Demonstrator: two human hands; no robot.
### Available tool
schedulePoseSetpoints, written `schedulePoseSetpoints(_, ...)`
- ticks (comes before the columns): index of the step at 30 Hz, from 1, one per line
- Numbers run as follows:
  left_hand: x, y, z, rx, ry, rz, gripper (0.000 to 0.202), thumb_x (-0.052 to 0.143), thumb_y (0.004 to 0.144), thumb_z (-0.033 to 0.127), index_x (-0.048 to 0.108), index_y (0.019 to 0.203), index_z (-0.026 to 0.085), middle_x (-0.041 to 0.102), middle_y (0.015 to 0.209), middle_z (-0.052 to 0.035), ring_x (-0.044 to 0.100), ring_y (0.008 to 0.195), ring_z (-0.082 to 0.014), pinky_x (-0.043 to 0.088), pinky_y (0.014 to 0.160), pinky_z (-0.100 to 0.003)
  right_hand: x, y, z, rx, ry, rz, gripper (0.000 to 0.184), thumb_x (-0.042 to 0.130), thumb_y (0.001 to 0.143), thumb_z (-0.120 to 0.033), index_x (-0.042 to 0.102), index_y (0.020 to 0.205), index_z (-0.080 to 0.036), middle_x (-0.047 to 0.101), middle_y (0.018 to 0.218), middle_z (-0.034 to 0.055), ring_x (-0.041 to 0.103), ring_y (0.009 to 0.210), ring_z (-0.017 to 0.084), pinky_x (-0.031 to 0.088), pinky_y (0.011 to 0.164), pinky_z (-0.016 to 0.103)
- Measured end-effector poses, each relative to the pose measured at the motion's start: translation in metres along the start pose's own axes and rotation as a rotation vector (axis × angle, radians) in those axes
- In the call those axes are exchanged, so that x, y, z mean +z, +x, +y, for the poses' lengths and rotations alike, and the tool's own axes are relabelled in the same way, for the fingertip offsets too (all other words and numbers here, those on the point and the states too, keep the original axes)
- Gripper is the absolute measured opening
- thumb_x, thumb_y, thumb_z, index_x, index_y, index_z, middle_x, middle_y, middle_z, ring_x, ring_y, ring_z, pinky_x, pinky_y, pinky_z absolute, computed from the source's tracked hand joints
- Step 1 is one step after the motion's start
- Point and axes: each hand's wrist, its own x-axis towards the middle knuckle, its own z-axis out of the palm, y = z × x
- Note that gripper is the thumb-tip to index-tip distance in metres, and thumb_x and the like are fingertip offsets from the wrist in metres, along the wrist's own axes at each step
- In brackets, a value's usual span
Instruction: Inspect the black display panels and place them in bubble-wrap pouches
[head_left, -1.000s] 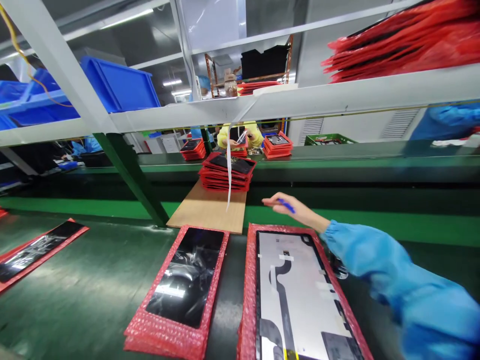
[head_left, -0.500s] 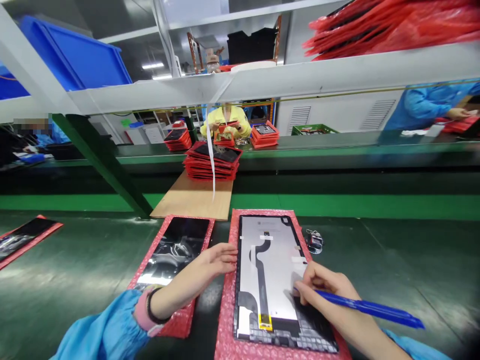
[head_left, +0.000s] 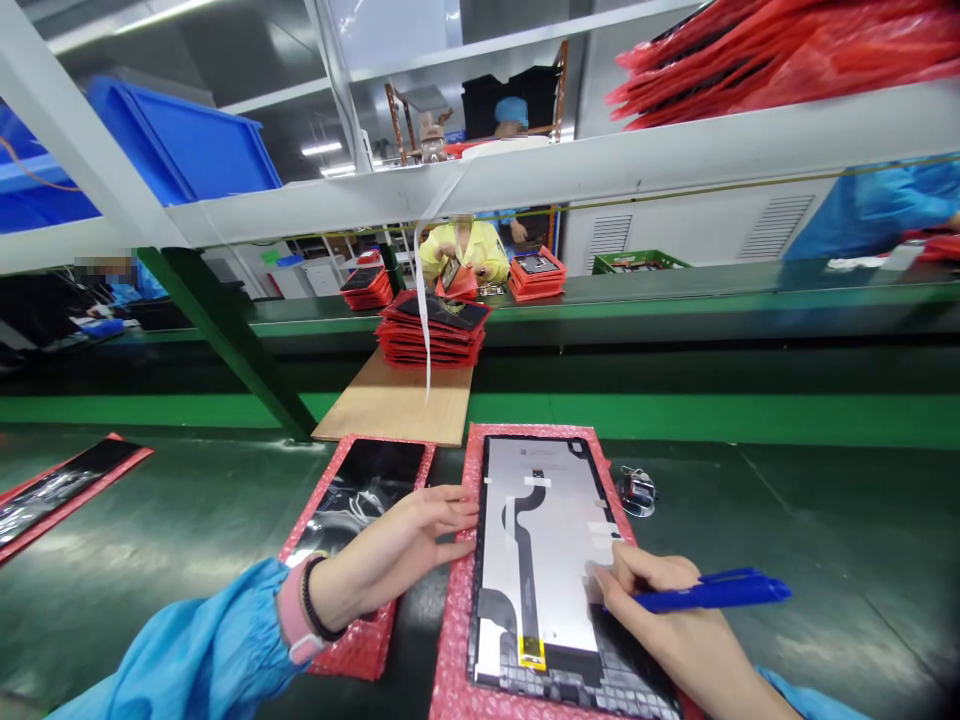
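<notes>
A tablet screen (head_left: 559,540) lies with its silvery back up on pink bubble wrap (head_left: 454,640). A dark ribbon cable with a yellow-edged end runs down its back. My left hand (head_left: 420,540) rests with fingers stretched out along the screen's left edge and the wrap. Over the right side of the screen, my right hand (head_left: 660,600) is closed around a blue pen (head_left: 720,591), its barrel pointing off to the right. The pen's tip is hidden by the fingers. Left of the screen, partly behind my left arm, lies a second, black glossy screen (head_left: 375,478) on pink wrap.
A small clear-and-dark object (head_left: 637,492) sits right of the screen. Another wrapped screen (head_left: 67,485) lies far left. Behind are a wooden board (head_left: 397,405), a stack of red-wrapped screens (head_left: 433,335) and a hanging white strip (head_left: 421,300). Co-workers work across the bench.
The pen has swung so its rear end sits higher and nearer my hand. My left hand stays at the screen's edge. The camera view has shifted slightly; another person shows behind the far bench.
</notes>
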Motion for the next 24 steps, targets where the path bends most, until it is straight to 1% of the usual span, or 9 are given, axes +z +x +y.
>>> schedulePoseSetpoints(3, 0.003, 0.001, -0.001, 0.002, 0.0, 0.044, 0.026, 0.068, 0.066, 0.007, 0.066, 0.091, 0.012, 0.068, 0.092, -0.009, 0.061, 0.093, -0.0207, 0.043, 0.095, -0.04, 0.0, 0.0, 0.004, 0.083, 0.206, 0.053, 0.042, 0.054, 0.083, -0.04, 0.033, 0.051, -0.023, 0.036, 0.047, -0.0048, 0.035, 0.047, 0.011, 0.026, 0.049, 0.027)
schedulePoseSetpoints(6, 0.008, 0.003, 0.0, -0.013, 0.04, 0.115, 0.025, 0.066, 0.066, 0.01, 0.066, 0.09, 0.012, 0.068, 0.093, -0.0094, 0.061, 0.095, -0.0213, 0.045, 0.09, -0.037, 0.003, 0.0, 0.006, 0.214, 0.663, 0.181, 0.042, 0.066, 0.079, -0.041, 0.042, 0.051, -0.021, 0.043, 0.045, -0.0043, 0.039, 0.046, 0.011, 0.031, 0.049, 0.025)
schedulePoseSetpoints(8, 0.011, 0.006, 0.001, -0.031, 0.093, 0.148, 0.024, 0.066, 0.065, 0.011, 0.066, 0.089, 0.012, 0.068, 0.095, -0.0089, 0.061, 0.092, -0.0198, 0.045, 0.085, -0.033, 0.005, 0.0, 0.005, 0.271, 0.929, 0.271, 0.042, 0.07, 0.078, -0.04, 0.043, 0.053, -0.02, 0.042, 0.044, -0.0055, 0.034, 0.044, 0.009, 0.029, 0.046, 0.023)
schedulePoseSetpoints(10, 0.014, 0.007, 0.003, -0.039, 0.152, 0.163, 0.022, 0.067, 0.063, 0.013, 0.067, 0.085, 0.011, 0.069, 0.094, -0.0087, 0.062, 0.088, -0.0188, 0.045, 0.083, -0.031, 0.006, 0.001, 0.002, 0.293, 1.067, 0.314, 0.044, 0.069, 0.079, -0.043, 0.04, 0.055, -0.021, 0.036, 0.044, -0.0072, 0.026, 0.042, 0.007, 0.024, 0.042, 0.021)
schedulePoseSetpoints(13, 0.019, 0.006, 0.005, -0.027, 0.189, 0.176, 0.019, 0.069, 0.059, 0.017, 0.066, 0.077, 0.011, 0.07, 0.09, -0.0095, 0.062, 0.089, -0.0204, 0.045, 0.087, -0.032, 0.005, 0.003, -0.001, 0.306, 1.168, 0.328, 0.047, 0.063, 0.083, -0.047, 0.034, 0.057, -0.021, 0.025, 0.044, -0.0098, 0.015, 0.042, 0.007, 0.018, 0.04, 0.021)
schedulePoseSetpoints(16, 0.022, 0.006, 0.005, -0.025, 0.212, 0.196, 0.019, 0.07, 0.057, 0.019, 0.065, 0.073, 0.012, 0.07, 0.086, -0.0095, 0.062, 0.088, -0.0207, 0.045, 0.088, -0.033, 0.006, 0.003, 0.0, 0.303, 1.215, 0.331, 0.048, 0.063, 0.083, -0.049, 0.033, 0.058, -0.021, 0.023, 0.047, -0.0104, 0.011, 0.044, 0.007, 0.015, 0.039, 0.021)
schedulePoseSetpoints(18, 0.024, 0.011, 0.005, -0.051, 0.24, 0.222, 0.017, 0.069, 0.059, 0.02, 0.064, 0.073, 0.011, 0.069, 0.083, -0.0088, 0.062, 0.083, -0.019, 0.046, 0.084, -0.031, 0.006, 0.003, 0.002, 0.293, 1.227, 0.326, 0.048, 0.065, 0.082, -0.05, 0.035, 0.059, -0.021, 0.024, 0.047, -0.0103, 0.011, 0.044, 0.006, 0.014, 0.04, 0.02)
schedulePoseSetpoints(21, 0.023, 0.023, 0.005, -0.107, 0.286, 0.242, 0.015, 0.067, 0.064, 0.025, 0.062, 0.071, 0.012, 0.066, 0.073, -0.0045, 0.06, 0.067, -0.0139, 0.046, 0.07, -0.027, 0.007, 0.003, 0.006, 0.274, 1.227, 0.306, 0.046, 0.067, 0.081, -0.049, 0.037, 0.06, -0.02, 0.024, 0.047, -0.0104, 0.012, 0.045, 0.006, 0.013, 0.041, 0.02)
schedulePoseSetpoints(24, 0.026, 0.031, 0.002, -0.121, 0.322, 0.201, 0.015, 0.069, 0.064, 0.025, 0.06, 0.067, 0.013, 0.06, 0.062, 0.0001, 0.053, 0.055, -0.0104, 0.041, 0.057, -0.024, 0.007, 0.003, 0.007, 0.257, 1.214, 0.262, 0.046, 0.067, 0.08, -0.051, 0.04, 0.06, -0.02, 0.025, 0.049, -0.0102, 0.013, 0.046, 0.006, 0.013, 0.043, 0.021)
